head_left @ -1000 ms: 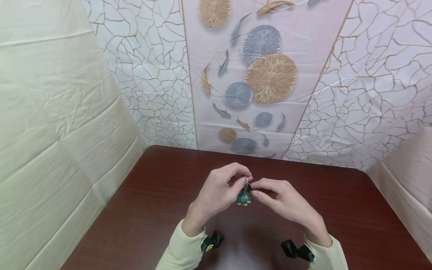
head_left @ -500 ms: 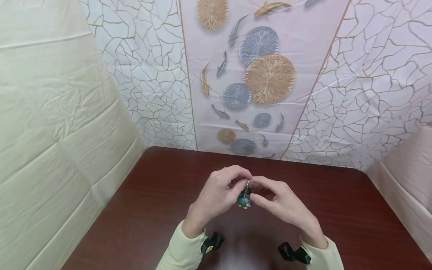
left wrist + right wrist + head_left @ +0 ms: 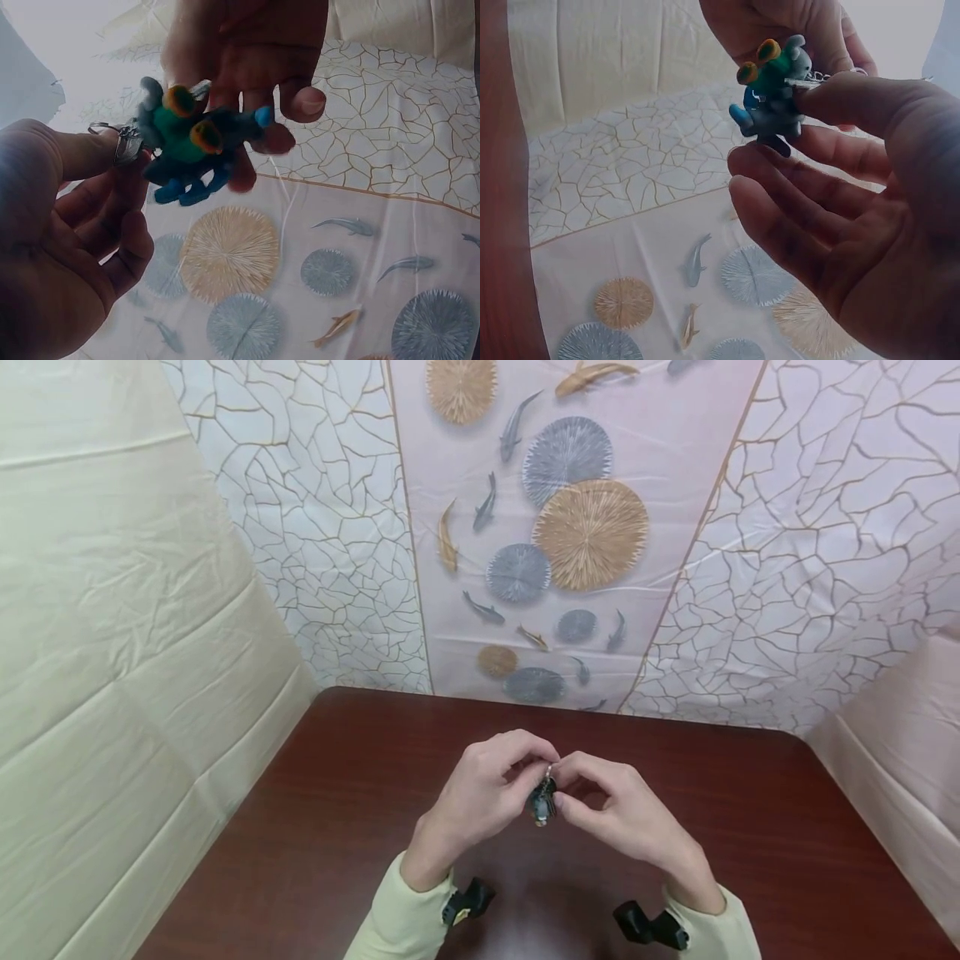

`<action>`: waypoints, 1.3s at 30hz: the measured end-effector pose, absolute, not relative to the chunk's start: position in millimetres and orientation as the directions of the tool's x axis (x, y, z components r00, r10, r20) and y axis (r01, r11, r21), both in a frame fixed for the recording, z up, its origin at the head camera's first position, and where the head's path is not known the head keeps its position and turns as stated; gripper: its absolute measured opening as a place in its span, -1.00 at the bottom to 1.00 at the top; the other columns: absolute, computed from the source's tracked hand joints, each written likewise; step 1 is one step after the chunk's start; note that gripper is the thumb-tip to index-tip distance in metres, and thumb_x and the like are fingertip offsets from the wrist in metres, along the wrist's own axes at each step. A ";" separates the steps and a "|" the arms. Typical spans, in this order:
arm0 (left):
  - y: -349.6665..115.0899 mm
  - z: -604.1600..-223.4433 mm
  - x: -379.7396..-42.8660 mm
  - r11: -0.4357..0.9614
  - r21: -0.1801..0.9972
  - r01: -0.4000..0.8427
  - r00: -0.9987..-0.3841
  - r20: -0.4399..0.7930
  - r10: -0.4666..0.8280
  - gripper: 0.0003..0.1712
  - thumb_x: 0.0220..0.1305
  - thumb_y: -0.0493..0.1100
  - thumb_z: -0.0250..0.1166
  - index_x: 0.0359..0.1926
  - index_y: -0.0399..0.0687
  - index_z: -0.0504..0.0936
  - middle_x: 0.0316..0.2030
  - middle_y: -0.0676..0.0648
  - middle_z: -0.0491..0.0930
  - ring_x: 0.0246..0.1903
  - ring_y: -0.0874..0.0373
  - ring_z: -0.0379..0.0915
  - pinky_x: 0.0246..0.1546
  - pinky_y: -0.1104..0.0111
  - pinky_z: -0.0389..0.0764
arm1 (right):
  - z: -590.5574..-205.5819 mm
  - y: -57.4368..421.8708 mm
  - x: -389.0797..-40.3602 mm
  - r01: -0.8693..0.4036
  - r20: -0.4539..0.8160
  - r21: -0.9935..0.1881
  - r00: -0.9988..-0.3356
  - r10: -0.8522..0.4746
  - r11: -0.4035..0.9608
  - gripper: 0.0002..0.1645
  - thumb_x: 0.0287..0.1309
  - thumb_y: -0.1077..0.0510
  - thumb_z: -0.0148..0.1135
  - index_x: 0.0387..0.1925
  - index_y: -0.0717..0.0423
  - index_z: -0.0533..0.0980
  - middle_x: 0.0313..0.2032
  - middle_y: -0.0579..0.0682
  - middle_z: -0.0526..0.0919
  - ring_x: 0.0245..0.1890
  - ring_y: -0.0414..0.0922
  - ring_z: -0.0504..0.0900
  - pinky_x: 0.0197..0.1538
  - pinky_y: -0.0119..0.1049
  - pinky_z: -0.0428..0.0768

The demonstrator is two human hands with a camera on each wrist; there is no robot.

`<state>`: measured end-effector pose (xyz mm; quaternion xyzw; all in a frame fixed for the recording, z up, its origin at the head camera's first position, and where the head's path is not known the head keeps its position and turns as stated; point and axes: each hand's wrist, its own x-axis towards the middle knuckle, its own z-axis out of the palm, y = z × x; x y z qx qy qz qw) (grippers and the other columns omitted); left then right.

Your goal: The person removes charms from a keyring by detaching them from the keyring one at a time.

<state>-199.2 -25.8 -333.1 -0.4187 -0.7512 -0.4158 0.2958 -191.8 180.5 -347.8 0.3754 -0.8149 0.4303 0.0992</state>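
Note:
A keychain point(image 3: 542, 802) with a small rubber figure hangs between the two hands, above the table. The figure point(image 3: 184, 139) is grey, green and blue, with orange-rimmed round ends. My left hand point(image 3: 486, 783) pinches the metal key ring point(image 3: 105, 129) between thumb and fingers. From the right, my right hand point(image 3: 628, 810) pinches a flat silvery piece point(image 3: 801, 83) beside the figure; its exact kind is unclear. The right hand's other fingers point(image 3: 780, 202) curve loosely below the figure. Fingers hide part of the ring.
A dark red-brown table point(image 3: 300, 843) lies beneath the hands. Patterned cloth point(image 3: 337, 527) hangs behind it, with cream cloth point(image 3: 112, 652) on the left and pale cloth point(image 3: 900, 735) on the right. Each wrist wears a small black camera point(image 3: 468, 902).
My right hand has moved slightly left, closer to the left hand, its fingertips now at the ring. The figure has turned, showing less green in the head view.

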 end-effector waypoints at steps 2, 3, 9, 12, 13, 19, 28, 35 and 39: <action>-25.8 -333.0 -199.7 0.289 0.359 0.888 -0.451 0.804 0.387 -0.86 0.25 -0.38 0.26 -0.26 -0.07 0.66 -0.35 0.05 0.67 -0.34 0.33 0.54 -0.28 0.68 0.51 | -345.9 181.0 -190.8 -0.696 0.497 -0.619 -0.706 -0.504 0.365 -0.63 0.10 0.37 0.31 -0.22 -0.20 0.54 -0.26 -0.26 0.65 -0.37 -0.33 0.65 -0.27 -0.42 0.64; -25.8 -332.9 -199.8 0.277 0.351 0.895 -0.438 0.810 0.389 -0.86 0.25 -0.38 0.27 -0.26 -0.08 0.66 -0.35 0.05 0.67 -0.34 0.33 0.54 -0.27 0.67 0.52 | -344.8 181.3 -190.3 -0.696 0.505 -0.615 -0.708 -0.493 0.370 -0.62 0.09 0.38 0.31 -0.22 -0.19 0.54 -0.27 -0.26 0.65 -0.39 -0.33 0.65 -0.27 -0.42 0.64; -25.4 -331.2 -200.5 0.179 0.320 0.930 -0.366 0.835 0.410 -0.86 0.25 -0.40 0.27 -0.25 -0.10 0.66 -0.35 0.03 0.67 -0.31 0.32 0.55 -0.20 0.63 0.55 | -339.6 182.8 -186.9 -0.719 0.580 -0.563 -0.695 -0.426 0.408 -0.59 0.03 0.41 0.31 -0.17 -0.10 0.51 -0.30 -0.23 0.60 -0.40 -0.35 0.59 -0.31 -0.45 0.59; -25.3 -330.6 -200.4 0.159 0.319 0.934 -0.356 0.835 0.419 -0.87 0.27 -0.39 0.25 -0.25 -0.09 0.64 -0.34 0.03 0.65 -0.30 0.33 0.54 -0.20 0.64 0.55 | -338.8 183.2 -185.9 -0.746 0.619 -0.506 -0.664 -0.419 0.433 -0.56 0.01 0.41 0.31 -0.11 -0.09 0.54 -0.27 -0.23 0.57 -0.39 -0.36 0.55 -0.30 -0.51 0.54; -25.3 -330.5 -200.4 0.158 0.319 0.935 -0.355 0.835 0.421 -0.87 0.27 -0.39 0.25 -0.25 -0.09 0.64 -0.34 0.03 0.65 -0.29 0.33 0.54 -0.20 0.64 0.55 | -338.7 183.2 -185.7 -0.756 0.633 -0.485 -0.650 -0.420 0.440 -0.55 0.00 0.41 0.31 -0.10 -0.08 0.56 -0.25 -0.23 0.56 -0.38 -0.36 0.53 -0.29 -0.53 0.51; -24.9 -331.4 -201.6 0.165 0.304 0.938 -0.346 0.839 0.420 -0.88 0.28 -0.38 0.24 -0.24 -0.09 0.62 -0.33 0.03 0.64 -0.29 0.32 0.52 -0.21 0.64 0.54 | -339.9 182.6 -185.6 -0.801 0.706 -0.395 -0.578 -0.409 0.449 -0.55 -0.08 0.44 0.29 -0.15 -0.05 0.64 -0.29 -0.18 0.47 -0.38 -0.33 0.41 -0.27 -0.56 0.37; -22.7 -331.7 -202.3 0.152 0.317 0.936 -0.351 0.848 0.398 -0.88 0.30 -0.38 0.22 -0.23 -0.09 0.59 -0.30 0.04 0.61 -0.27 0.32 0.52 -0.21 0.62 0.54 | -340.9 180.3 -187.6 -0.830 0.769 -0.398 -0.534 -0.352 0.390 -0.59 -0.12 0.49 0.33 -0.26 -0.01 0.66 -0.26 -0.08 0.47 -0.44 -0.33 0.45 -0.34 -0.58 0.43; -22.3 -332.4 -201.6 0.157 0.353 0.922 -0.386 0.837 0.387 -0.88 0.32 -0.38 0.19 -0.25 -0.07 0.55 -0.29 0.04 0.57 -0.23 0.31 0.49 -0.15 0.56 0.56 | -340.4 180.8 -187.9 -0.850 0.801 -0.391 -0.503 -0.324 0.352 -0.55 -0.16 0.54 0.36 -0.24 0.03 0.66 -0.19 -0.02 0.54 -0.42 -0.35 0.51 -0.34 -0.56 0.49; -22.9 -334.0 -199.5 0.152 0.396 0.905 -0.422 0.795 0.436 -0.88 0.33 -0.37 0.19 -0.22 -0.07 0.55 -0.29 0.04 0.59 -0.29 0.34 0.49 -0.23 0.61 0.54 | -338.2 182.4 -186.1 -0.857 0.813 -0.374 -0.487 -0.320 0.355 -0.54 -0.19 0.55 0.37 -0.25 0.05 0.65 -0.24 -0.02 0.58 -0.39 -0.34 0.50 -0.34 -0.53 0.49</action>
